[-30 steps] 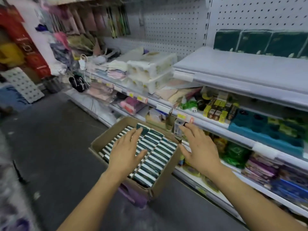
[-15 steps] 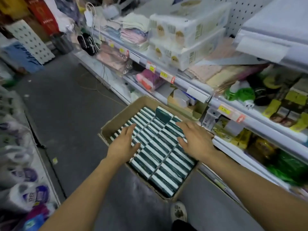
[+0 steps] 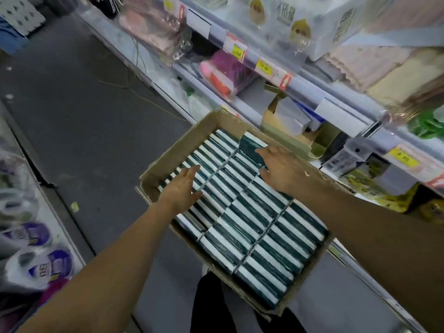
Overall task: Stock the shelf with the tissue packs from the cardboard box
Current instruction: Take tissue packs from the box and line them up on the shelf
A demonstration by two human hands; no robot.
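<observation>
Teal-and-white tissue packs (image 3: 242, 212) stand on edge in tight rows that fill the cardboard box (image 3: 168, 156), their long axes running across the box from its aisle side toward the shelf (image 3: 319, 75), which rises just beyond the box's far wall. Both hands hover directly over the far half of the packs with fingers straight and spread, gripping nothing: the left hand (image 3: 181, 191) above the aisle-side row, the right hand (image 3: 280, 168) further forward by one pack (image 3: 249, 146) standing proud in the far corner. That raised pack lies nearest the right hand's fingertips, so I judge it the likeliest first pick.
</observation>
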